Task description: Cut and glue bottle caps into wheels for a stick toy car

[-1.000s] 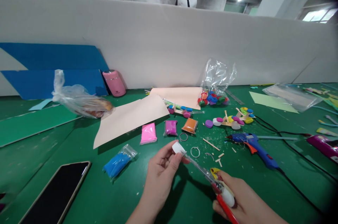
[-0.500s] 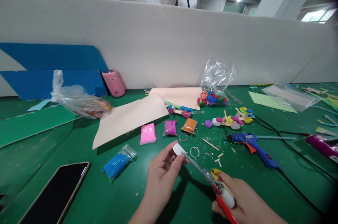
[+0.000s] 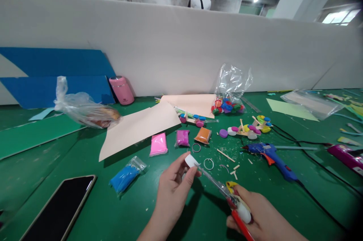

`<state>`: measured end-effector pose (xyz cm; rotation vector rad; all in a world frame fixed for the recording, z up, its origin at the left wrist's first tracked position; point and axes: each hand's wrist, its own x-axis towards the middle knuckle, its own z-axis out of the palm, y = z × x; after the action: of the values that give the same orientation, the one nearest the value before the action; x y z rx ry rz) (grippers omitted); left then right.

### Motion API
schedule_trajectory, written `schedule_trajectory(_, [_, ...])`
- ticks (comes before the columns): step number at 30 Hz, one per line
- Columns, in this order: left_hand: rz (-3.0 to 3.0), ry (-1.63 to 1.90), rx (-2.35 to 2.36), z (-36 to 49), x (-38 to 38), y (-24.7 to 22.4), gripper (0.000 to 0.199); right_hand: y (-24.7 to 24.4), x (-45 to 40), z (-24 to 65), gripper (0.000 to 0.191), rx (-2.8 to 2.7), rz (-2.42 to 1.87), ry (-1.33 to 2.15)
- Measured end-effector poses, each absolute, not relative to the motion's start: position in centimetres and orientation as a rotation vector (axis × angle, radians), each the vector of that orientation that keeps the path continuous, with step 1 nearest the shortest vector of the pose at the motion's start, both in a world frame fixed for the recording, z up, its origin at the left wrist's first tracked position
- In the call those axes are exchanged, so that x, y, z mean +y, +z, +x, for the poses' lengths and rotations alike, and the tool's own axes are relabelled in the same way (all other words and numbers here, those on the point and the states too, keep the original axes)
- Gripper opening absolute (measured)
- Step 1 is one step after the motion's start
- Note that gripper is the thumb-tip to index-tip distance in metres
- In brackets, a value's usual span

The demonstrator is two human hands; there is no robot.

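Note:
Between the thumb and fingers of my left hand [image 3: 174, 188] is a small white piece [image 3: 191, 160], held above the green table. My right hand [image 3: 259, 210] grips a tool with red and yellow handles [image 3: 239, 218], which looks like scissors or pliers. Its long grey tip [image 3: 211, 178] points up and left and meets the right edge of the white piece. Just beyond my hands lie a pale ring [image 3: 208, 164], a thin wooden stick [image 3: 225, 155] and small wooden scraps [image 3: 234, 173].
A blue glue gun [image 3: 272, 157] with its cord lies at right, a phone [image 3: 61, 209] at left. Clay packets, pink [image 3: 159, 144], blue [image 3: 127, 176] and orange [image 3: 203, 135], lie near cream paper [image 3: 138, 127]. Behind stand a pink bottle [image 3: 121, 90] and a white partition [image 3: 170, 48].

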<state>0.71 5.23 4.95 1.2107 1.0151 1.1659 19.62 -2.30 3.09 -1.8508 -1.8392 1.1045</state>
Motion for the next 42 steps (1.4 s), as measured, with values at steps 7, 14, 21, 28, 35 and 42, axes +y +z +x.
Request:
schedule_trajectory(7, [1.187, 1.182, 1.000, 0.63, 5.15, 4.94, 0.034, 3.40, -2.15, 19.49, 0.025, -1.823, -1.861, 1.071])
schedule_trajectory(14, [1.215, 1.206, 1.010, 0.75, 5.07, 4.77, 0.035, 3.90, -2.28, 19.28, 0.023, -1.839, -1.865, 1.046])
schedule_trajectory(21, [1.207, 1.234, 0.955, 0.95, 5.04, 4.64, 0.033, 3.74, -2.27, 19.17, 0.026, -1.855, -1.854, 1.059])
schedule_trajectory(28, [1.105, 1.220, 0.934, 0.91, 4.98, 4.89, 0.034, 3.39, -2.11, 19.20, 0.026, -1.831, -1.863, 1.076])
schedule_trajectory(35, [0.996, 1.196, 0.838, 0.80, 5.37, 4.39, 0.027, 3.77, -2.10, 18.90, 0.027, -1.791, -1.881, 1.105])
schedule_trajectory(42, [1.080, 1.227, 0.892, 0.58, 5.47, 4.41, 0.028, 3.33, -2.08, 19.34, 0.028, -1.826, -1.843, 1.105])
